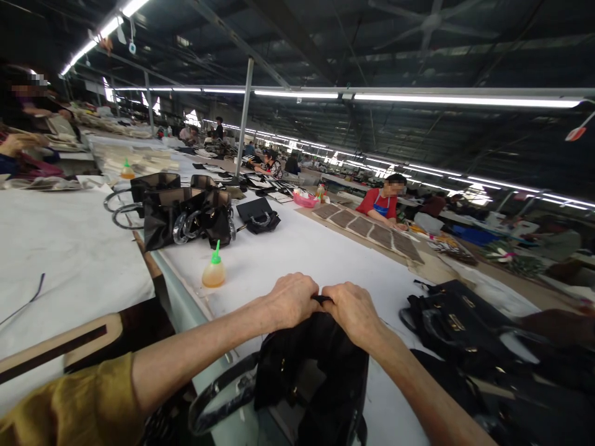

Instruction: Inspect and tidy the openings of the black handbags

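Left hand (295,300): pinching a black bag (341,356) by its rim
Right hand (352,311): gripping that rim too
Bottle (214,274): standing on worktop (307,251)

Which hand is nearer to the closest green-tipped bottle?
Left. The left hand, gripping the rim of the black bag, is right of the bottle; the right hand, gripping the same rim, is farther right.

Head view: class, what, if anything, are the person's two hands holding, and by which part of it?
A black bag: the left hand and right hand grip its far edge, close together.
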The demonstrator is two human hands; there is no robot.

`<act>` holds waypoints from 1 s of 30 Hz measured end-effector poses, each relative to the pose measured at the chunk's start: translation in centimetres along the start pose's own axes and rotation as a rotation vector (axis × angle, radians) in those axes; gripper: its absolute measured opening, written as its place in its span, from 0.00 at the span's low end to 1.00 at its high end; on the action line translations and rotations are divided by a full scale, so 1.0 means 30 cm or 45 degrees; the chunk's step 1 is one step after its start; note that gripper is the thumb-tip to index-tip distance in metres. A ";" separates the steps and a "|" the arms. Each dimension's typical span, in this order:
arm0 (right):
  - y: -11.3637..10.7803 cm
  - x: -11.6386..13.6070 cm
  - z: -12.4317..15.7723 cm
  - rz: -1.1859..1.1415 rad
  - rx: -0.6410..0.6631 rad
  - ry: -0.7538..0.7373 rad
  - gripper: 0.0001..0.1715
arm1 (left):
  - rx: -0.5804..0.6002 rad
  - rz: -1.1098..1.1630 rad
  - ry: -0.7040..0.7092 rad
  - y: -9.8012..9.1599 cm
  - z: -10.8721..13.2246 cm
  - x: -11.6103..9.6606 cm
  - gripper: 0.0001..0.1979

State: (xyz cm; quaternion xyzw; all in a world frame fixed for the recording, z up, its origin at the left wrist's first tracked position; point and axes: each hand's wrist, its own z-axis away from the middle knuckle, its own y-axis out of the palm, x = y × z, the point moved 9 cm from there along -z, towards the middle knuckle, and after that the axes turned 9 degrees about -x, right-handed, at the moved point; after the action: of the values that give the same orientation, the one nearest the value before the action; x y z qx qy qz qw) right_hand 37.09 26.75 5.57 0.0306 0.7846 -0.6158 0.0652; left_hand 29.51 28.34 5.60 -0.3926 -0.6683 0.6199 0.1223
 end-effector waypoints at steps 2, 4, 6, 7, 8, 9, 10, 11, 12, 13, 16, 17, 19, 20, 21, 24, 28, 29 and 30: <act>0.002 -0.006 0.003 -0.028 0.003 0.010 0.07 | -0.005 -0.036 0.047 0.002 -0.018 -0.021 0.11; 0.002 -0.018 0.013 -0.061 0.014 0.020 0.06 | -0.016 -0.051 0.076 0.003 -0.025 -0.032 0.11; -0.003 -0.030 0.027 -0.136 0.016 0.023 0.07 | -0.021 -0.049 0.062 0.005 -0.023 -0.030 0.12; -0.008 -0.033 0.035 -0.197 0.014 0.022 0.09 | -0.026 -0.049 0.050 0.006 -0.021 -0.026 0.13; -0.014 -0.035 0.042 -0.265 0.007 0.020 0.10 | -0.032 -0.048 0.044 0.007 -0.018 -0.023 0.13; -0.021 -0.036 0.047 -0.324 -0.005 0.021 0.10 | -0.045 -0.042 0.047 0.007 -0.017 -0.023 0.13; -0.027 -0.038 0.051 -0.361 -0.019 0.024 0.10 | -0.062 -0.035 0.056 0.008 -0.017 -0.024 0.13; -0.031 -0.039 0.054 -0.365 -0.033 0.029 0.09 | -0.079 -0.028 0.066 0.010 -0.017 -0.026 0.12; -0.033 -0.041 0.056 -0.333 -0.045 0.035 0.10 | -0.093 -0.023 0.072 0.013 -0.018 -0.028 0.12; -0.033 -0.041 0.057 -0.287 -0.055 0.038 0.11 | -0.104 -0.017 0.076 0.016 -0.019 -0.031 0.12; -0.033 -0.036 0.059 -0.202 -0.077 0.022 0.12 | -0.127 0.013 0.095 0.022 -0.017 -0.047 0.12; -0.037 -0.034 0.059 -0.201 -0.088 0.015 0.12 | -0.136 0.027 0.102 0.019 -0.015 -0.053 0.12; -0.050 -0.032 0.057 -0.248 -0.105 -0.001 0.13 | -0.147 0.049 0.098 0.005 -0.006 -0.064 0.13; -0.059 -0.032 0.053 -0.290 -0.108 -0.009 0.13 | -0.155 0.053 0.081 -0.007 -0.001 -0.066 0.13; -0.068 -0.031 0.046 -0.345 -0.108 -0.019 0.13 | -0.169 0.056 0.055 -0.023 0.004 -0.064 0.13; -0.083 -0.020 0.016 -0.558 -0.061 -0.056 0.13 | -0.186 0.068 -0.078 -0.061 0.019 -0.034 0.12; -0.039 -0.015 -0.008 -0.623 0.066 -0.024 0.11 | -0.109 0.125 -0.247 -0.041 0.034 0.044 0.11; -0.026 -0.021 -0.004 -0.610 0.076 0.001 0.11 | -0.117 0.139 -0.269 -0.034 0.037 0.065 0.11; -0.016 -0.029 0.003 -0.603 0.072 0.027 0.12 | -0.137 0.149 -0.282 -0.029 0.039 0.084 0.11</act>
State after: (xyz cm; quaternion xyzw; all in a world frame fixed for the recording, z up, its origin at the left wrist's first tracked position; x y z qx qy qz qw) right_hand 37.90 26.58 6.12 -0.1459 0.7530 -0.6353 -0.0903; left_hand 26.76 29.27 5.35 -0.3660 -0.6859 0.6289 -0.0098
